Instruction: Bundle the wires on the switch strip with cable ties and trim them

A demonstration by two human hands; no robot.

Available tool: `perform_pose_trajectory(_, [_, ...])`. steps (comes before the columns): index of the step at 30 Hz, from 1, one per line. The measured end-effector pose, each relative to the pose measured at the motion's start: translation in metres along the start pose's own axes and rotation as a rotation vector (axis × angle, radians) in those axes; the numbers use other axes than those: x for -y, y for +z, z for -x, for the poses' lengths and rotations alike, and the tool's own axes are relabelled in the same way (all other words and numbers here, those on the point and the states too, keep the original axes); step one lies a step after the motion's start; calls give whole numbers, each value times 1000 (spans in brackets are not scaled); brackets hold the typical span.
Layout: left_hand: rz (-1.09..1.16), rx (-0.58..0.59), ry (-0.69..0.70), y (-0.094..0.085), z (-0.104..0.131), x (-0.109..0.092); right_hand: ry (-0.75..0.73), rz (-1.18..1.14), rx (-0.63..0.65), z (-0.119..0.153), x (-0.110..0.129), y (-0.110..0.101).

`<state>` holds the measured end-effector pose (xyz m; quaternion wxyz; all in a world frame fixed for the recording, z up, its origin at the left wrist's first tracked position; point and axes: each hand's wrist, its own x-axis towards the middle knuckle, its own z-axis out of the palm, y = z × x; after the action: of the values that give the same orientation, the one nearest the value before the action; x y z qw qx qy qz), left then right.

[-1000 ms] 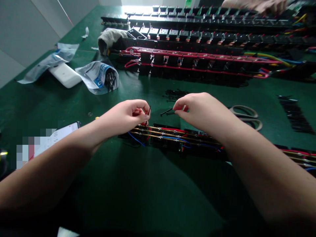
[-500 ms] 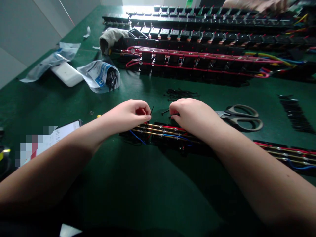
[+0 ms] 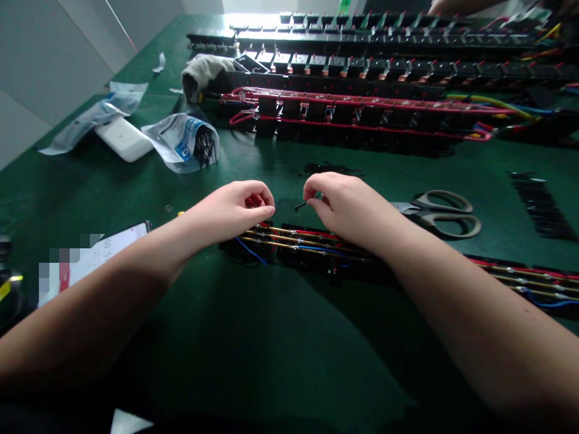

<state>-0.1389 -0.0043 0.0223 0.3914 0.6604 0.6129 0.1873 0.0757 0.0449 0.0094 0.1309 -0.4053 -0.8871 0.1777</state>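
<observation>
My right hand (image 3: 346, 202) is closed in a pinch on a black cable tie (image 3: 301, 206), whose small head sticks out left of the fingertips. My left hand (image 3: 244, 208) is closed too, thumb against fingers, just above the left end of a black strip assembly (image 3: 307, 240) with brass rods and red and blue wires. What the left fingers hold, if anything, is hidden. Behind the right hand lies a loose pile of black cable ties (image 3: 328, 169). Scissors (image 3: 446, 214) with grey-black handles rest right of that hand.
An opened plastic bag (image 3: 174, 141) of black ties, a white box (image 3: 124, 138) and a phone (image 3: 108, 250) are on the left. Long black assemblies with red wires (image 3: 362, 108) span the back. More black ties (image 3: 540, 202) lie at right. Another person's arm (image 3: 465, 6) shows at the top.
My right hand has risen slightly and shifted left, with the cable tie now between its fingertips. The thin black end beside my left fingertips no longer shows. The other person's hand has left view.
</observation>
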Motion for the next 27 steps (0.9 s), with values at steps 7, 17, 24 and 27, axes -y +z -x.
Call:
perform_pose_trajectory(7, [-36,-117,225,1,19,-22,-8,-1090,-58,11,26,-11])
perform_pose_trajectory(17, [187,16,35,0,27,-34,69,-1447,-51,13,32,5])
perform_pose_trajectory(24, [126,-51,33,-1,29,-36,137,-1409,-135,10,29,15])
perform_pose_trajectory(27, [76,-64,45,1,28,-34,149,-1448,-149,10,28,16])
